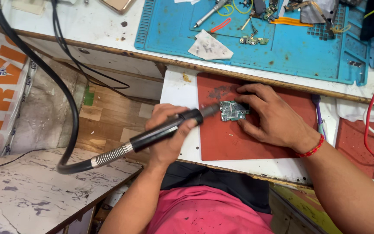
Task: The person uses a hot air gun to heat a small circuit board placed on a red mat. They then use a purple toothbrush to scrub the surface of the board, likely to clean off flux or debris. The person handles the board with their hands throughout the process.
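A thick black hose (pixel 44 82) is curving down from the upper left into a black handpiece (pixel 165 130). The left hand (pixel 167 134) is gripping that handpiece, fingers closed around it, tip touching a small green circuit board (pixel 233 110). The board is lying on a red mat (pixel 256 138) on the bench (pixel 109 26). The right hand (pixel 273 117) is pressing the board's right edge, fingers spread flat, holding nothing.

Blue work mat (pixel 282 52) w/ tweezers (pixel 220 24); red cable (pixel 371 112); paper scrap (pixel 208 46).
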